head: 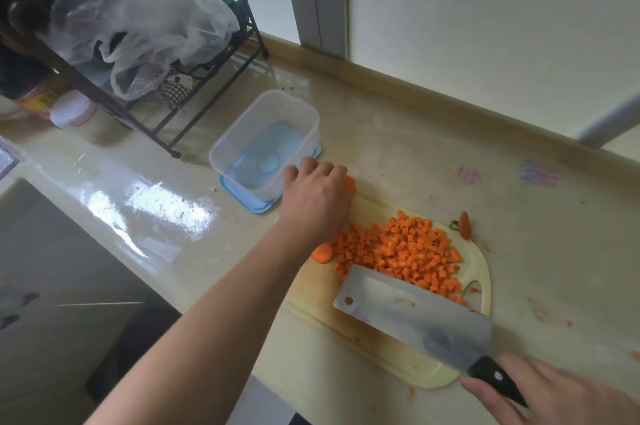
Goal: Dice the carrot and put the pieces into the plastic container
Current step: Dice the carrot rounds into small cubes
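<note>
I saw my right hand (540,393) at the near right corner of the view, fingers curled around the black handle of the cleaver (415,317), whose broad blade lay low over the cutting board (363,331) with its long edge against the near side of the pile of diced carrot (405,251). The board sat on the worktop (433,154) close to its near edge, and the orange cubes were heaped on the board's far right part. My left hand (317,196) reached across to the board's far left corner, back of the hand up, fingers bent downward; an orange piece (349,184) showed just past the fingertips, but I could not tell whether the fingers had hold of it or merely rested there. A round carrot slice (322,253) lay on the board beside my left wrist, at the left side of the pile. A carrot end (464,225) stood at the board's far right rim, just apart from the cubes. The clear plastic container (266,144) stood on a blue lid (249,201) on the worktop, just left of my left hand and off the board's far left corner; I saw no carrot inside it. Behind it, toward the far left corner of the worktop, stood a black wire rack (173,106) holding crumpled plastic bags (145,16).
</note>
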The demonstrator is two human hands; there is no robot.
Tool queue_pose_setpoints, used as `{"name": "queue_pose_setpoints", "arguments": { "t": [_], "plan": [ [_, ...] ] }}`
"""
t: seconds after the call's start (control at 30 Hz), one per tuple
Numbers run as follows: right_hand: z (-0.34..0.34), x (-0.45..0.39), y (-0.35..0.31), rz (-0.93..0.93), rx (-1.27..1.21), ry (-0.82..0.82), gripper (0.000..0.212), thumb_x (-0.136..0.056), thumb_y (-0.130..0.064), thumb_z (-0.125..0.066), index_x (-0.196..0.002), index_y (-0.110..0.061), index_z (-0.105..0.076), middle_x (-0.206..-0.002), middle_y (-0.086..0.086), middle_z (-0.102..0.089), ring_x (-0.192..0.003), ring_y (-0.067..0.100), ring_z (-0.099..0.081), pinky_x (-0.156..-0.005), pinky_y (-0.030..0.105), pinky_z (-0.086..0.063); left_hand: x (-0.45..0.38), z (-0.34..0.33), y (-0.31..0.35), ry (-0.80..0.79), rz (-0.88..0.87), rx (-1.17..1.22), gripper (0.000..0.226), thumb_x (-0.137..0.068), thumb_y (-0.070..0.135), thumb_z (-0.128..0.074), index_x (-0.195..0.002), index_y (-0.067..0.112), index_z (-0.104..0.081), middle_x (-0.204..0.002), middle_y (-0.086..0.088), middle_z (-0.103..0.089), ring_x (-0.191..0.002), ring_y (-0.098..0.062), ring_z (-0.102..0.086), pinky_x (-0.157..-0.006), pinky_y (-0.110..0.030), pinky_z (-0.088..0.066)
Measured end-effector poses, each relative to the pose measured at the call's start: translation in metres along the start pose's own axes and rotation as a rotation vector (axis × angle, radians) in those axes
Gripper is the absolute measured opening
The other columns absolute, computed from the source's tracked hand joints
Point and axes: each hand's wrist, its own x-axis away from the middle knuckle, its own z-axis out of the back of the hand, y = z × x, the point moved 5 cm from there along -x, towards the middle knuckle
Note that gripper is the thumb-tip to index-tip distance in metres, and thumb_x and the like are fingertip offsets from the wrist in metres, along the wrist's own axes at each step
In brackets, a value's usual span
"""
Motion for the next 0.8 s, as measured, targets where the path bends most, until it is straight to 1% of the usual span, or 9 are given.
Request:
{"name": "queue_pose_setpoints", "arguments": {
  "t": [0.07, 0.1, 0.17, 0.27, 0.37, 0.5, 0.63, 0.73, 0.8],
  "plan": [
    [-0.001, 0.004, 0.001, -0.013, -0.011, -0.027, 0.064, -0.085, -0.072, -0.032, -0.059, -0.023, -0.065, -0.058, 0.007, -0.066, -0.044, 0.015, -0.059, -0.102, 0.026, -0.034, -0.007, -0.004, 0.003, 0.023, -0.004, -0.034, 0.027, -0.098, 0.029, -0.054, -0.12, 0.017, -0.066, -0.116, 0.001, -0.069, -0.115, -0.03, -0.049, -0.087, -0.041, -0.027],
    [0.001, 0.006, 0.001, -0.019, -0.025, -0.03, 0.065, -0.086, -0.07, -0.032, -0.058, -0.022, -0.065, -0.056, 0.004, -0.065, -0.044, 0.013, -0.058, -0.087, 0.03, -0.05, -0.009, -0.006, 0.006, 0.039, -0.014, -0.034, 0.027, -0.098, 0.026, -0.053, -0.121, 0.018, -0.066, -0.116, 0.001, -0.069, -0.114, -0.03, -0.05, -0.087, -0.041, -0.026],
    [0.005, 0.007, 0.0, -0.051, -0.064, -0.024, 0.066, -0.087, -0.067, -0.032, -0.055, -0.02, -0.065, -0.054, 0.002, -0.064, -0.056, 0.001, -0.057, -0.067, 0.019, -0.047, -0.012, -0.011, 0.007, 0.029, -0.02, -0.002, 0.031, -0.099, 0.022, -0.053, -0.128, 0.021, -0.064, -0.121, 0.001, -0.064, -0.115, -0.028, -0.049, -0.09, -0.04, -0.026],
    [0.012, 0.01, -0.001, -0.158, -0.205, -0.014, 0.06, -0.085, -0.065, -0.039, -0.053, -0.021, -0.065, -0.072, 0.002, -0.069, -0.078, -0.004, -0.048, -0.083, 0.002, -0.03, -0.014, -0.009, 0.008, 0.067, -0.066, 0.143, 0.031, -0.095, 0.012, -0.061, -0.125, 0.02, -0.068, -0.115, -0.001, -0.063, -0.109, -0.027, -0.057, -0.091, -0.038, -0.032],
    [0.008, 0.008, -0.002, -0.335, -0.429, -0.063, 0.061, -0.082, -0.074, -0.035, -0.053, -0.024, -0.056, -0.075, -0.019, -0.063, -0.077, -0.008, -0.053, -0.072, 0.004, -0.039, -0.001, 0.012, 0.007, 0.216, -0.077, 0.373, 0.019, -0.088, 0.006, -0.074, -0.106, 0.013, -0.076, -0.099, -0.001, -0.068, -0.082, -0.016, -0.064, -0.075, -0.032, -0.049],
    [0.005, 0.006, -0.003, -0.382, -0.425, -0.189, 0.055, -0.079, -0.08, -0.034, -0.07, -0.03, -0.057, -0.072, -0.007, -0.061, -0.066, -0.006, -0.057, -0.064, -0.012, -0.028, 0.061, 0.041, -0.018, 0.502, 0.24, 0.69, 0.016, -0.087, 0.007, -0.078, -0.093, 0.021, -0.075, -0.092, 0.007, -0.067, -0.076, -0.001, -0.059, -0.07, -0.012, -0.044],
    [-0.008, 0.002, -0.029, -0.44, -0.449, -0.544, 0.073, -0.043, -0.104, -0.013, -0.067, -0.052, -0.059, -0.06, -0.024, -0.062, -0.074, -0.013, -0.059, -0.067, 0.004, -0.043, 0.126, 0.015, -0.04, 0.52, 0.527, 0.802, 0.037, -0.086, 0.008, -0.079, -0.088, 0.042, -0.065, -0.091, 0.011, -0.068, -0.072, -0.01, -0.062, -0.066, -0.012, -0.043],
    [-0.018, -0.001, -0.039, -0.416, -0.557, -0.668, 0.028, -0.082, -0.068, -0.05, -0.063, -0.048, -0.058, -0.062, -0.026, -0.062, -0.076, -0.012, -0.059, -0.069, 0.009, -0.046, 0.149, -0.006, -0.034, 0.455, 0.421, 0.76, 0.03, -0.085, 0.006, -0.08, -0.09, 0.033, -0.068, -0.092, 0.013, -0.067, -0.079, -0.005, -0.062, -0.069, -0.014, -0.046],
    [-0.021, -0.006, -0.041, -0.358, -0.561, -0.724, 0.033, -0.089, -0.055, -0.047, -0.058, -0.047, -0.056, -0.057, -0.025, -0.059, -0.07, -0.008, -0.058, -0.065, 0.009, -0.044, 0.157, -0.014, -0.032, 0.452, 0.384, 0.727, 0.021, -0.083, 0.006, -0.079, -0.09, 0.024, -0.073, -0.095, 0.016, -0.066, -0.086, -0.002, -0.063, -0.072, -0.02, -0.05]
  ]
}}
